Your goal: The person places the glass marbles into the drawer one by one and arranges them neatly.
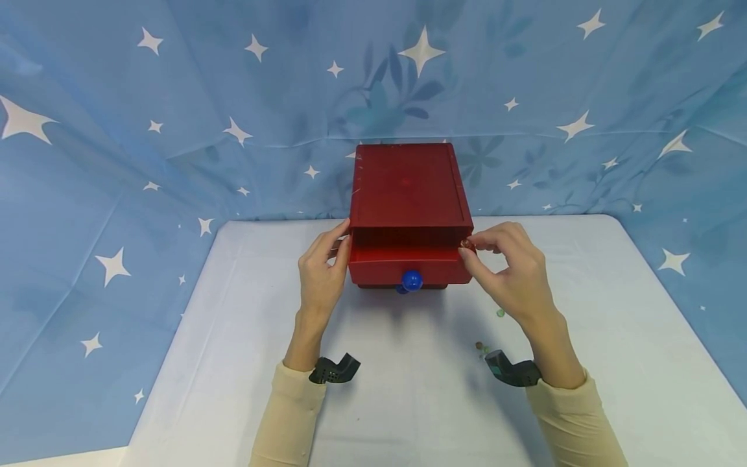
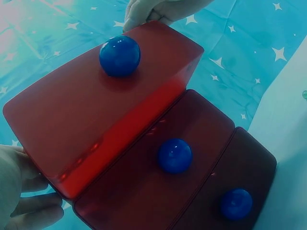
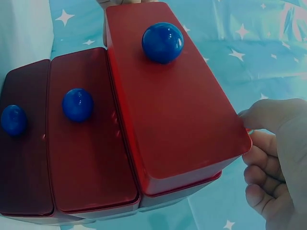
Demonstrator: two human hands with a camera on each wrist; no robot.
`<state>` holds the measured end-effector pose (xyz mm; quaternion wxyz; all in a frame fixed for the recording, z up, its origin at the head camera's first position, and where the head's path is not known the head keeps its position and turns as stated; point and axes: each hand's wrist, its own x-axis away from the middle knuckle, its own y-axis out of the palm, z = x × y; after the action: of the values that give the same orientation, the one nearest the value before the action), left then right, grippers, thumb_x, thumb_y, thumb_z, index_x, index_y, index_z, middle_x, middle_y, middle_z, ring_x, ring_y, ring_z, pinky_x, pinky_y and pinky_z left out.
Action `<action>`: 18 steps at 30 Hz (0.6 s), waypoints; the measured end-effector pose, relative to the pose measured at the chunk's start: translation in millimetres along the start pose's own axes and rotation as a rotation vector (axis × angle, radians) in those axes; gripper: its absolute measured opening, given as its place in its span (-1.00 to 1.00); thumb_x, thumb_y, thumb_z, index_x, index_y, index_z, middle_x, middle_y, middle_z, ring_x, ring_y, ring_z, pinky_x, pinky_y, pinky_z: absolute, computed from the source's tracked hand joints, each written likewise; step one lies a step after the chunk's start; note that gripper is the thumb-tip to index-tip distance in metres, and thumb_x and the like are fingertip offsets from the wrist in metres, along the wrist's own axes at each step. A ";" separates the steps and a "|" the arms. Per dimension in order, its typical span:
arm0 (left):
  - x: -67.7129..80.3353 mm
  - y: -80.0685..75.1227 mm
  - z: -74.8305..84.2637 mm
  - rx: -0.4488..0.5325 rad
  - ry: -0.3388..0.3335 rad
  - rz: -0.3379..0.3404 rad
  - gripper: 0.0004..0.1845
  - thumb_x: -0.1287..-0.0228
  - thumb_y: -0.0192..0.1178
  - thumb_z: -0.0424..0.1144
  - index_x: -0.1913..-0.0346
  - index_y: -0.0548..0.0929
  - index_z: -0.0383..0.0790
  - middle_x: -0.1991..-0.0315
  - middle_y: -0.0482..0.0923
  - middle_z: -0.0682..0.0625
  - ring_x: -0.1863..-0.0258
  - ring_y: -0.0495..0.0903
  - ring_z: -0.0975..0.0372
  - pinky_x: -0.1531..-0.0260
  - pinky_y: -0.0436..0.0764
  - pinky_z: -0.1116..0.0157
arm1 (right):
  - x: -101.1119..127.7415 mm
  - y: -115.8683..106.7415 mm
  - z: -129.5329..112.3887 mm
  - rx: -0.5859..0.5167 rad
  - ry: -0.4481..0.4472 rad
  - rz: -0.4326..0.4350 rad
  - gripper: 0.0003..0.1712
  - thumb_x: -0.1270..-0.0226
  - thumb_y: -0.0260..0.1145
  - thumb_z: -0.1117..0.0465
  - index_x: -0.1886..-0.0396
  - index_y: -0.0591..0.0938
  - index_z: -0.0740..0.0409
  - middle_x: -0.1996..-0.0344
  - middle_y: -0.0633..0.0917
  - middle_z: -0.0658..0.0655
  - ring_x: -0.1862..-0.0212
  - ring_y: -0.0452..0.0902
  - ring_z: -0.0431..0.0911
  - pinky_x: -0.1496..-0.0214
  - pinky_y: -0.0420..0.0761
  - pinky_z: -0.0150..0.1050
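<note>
A red chest (image 1: 408,185) with three blue-knobbed drawers stands at the back of the white table (image 1: 408,402). Its top drawer (image 1: 408,264) is pulled partly out, and its knob (image 1: 411,280) faces me. My left hand (image 1: 341,241) rests with fairly straight fingers against the drawer's left end. My right hand (image 1: 469,246) pinches a small reddish bead (image 1: 466,244) at the drawer's right front corner. In the left wrist view the drawer front (image 2: 86,120) juts past the two closed drawers below. The right wrist view shows curled fingers (image 3: 261,165) beside the drawer's end (image 3: 182,110).
Three small beads lie loose on the table near my right wrist, one green (image 1: 500,312) and two close together (image 1: 481,347). A blue cloth with white stars (image 1: 175,130) hangs behind and around the table. Black camera mounts (image 1: 334,371) sit on both wrists.
</note>
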<state>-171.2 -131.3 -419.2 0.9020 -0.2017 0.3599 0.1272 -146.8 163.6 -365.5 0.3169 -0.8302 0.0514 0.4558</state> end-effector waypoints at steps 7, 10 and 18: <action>-0.3 0.1 -0.6 0.005 0.011 0.003 -0.64 -0.41 0.20 -0.34 -0.23 0.64 -0.19 -0.02 0.73 -0.13 0.17 0.78 0.09 0.14 0.78 0.19 | -2.6 1.4 3.0 -0.018 -0.004 -0.020 -0.79 -0.13 0.46 0.33 0.26 0.71 0.36 0.30 0.72 0.23 0.19 0.52 -0.01 0.06 0.45 -0.56; -0.2 -0.3 -0.1 0.007 0.010 0.001 -0.64 -0.42 0.20 -0.34 -0.23 0.64 -0.20 -0.02 0.73 -0.13 0.18 0.77 0.09 0.14 0.78 0.19 | -3.4 1.7 4.1 -0.029 0.000 -0.027 -0.79 -0.12 0.46 0.34 0.24 0.71 0.36 0.30 0.72 0.22 0.18 0.52 -0.01 0.06 0.45 -0.55; -0.7 -0.5 -1.2 0.011 0.001 -0.006 -0.63 -0.42 0.20 -0.34 -0.24 0.64 -0.19 -0.03 0.72 -0.13 0.17 0.77 0.09 0.13 0.78 0.17 | -3.7 2.6 6.3 -0.030 0.009 -0.033 -0.77 -0.11 0.47 0.34 0.23 0.71 0.36 0.30 0.71 0.23 0.18 0.51 -0.01 0.06 0.45 -0.55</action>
<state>-172.3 -132.3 -419.4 0.9034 -0.1976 0.3604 0.1225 -154.5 164.4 -366.2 0.3114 -0.8377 0.0322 0.4476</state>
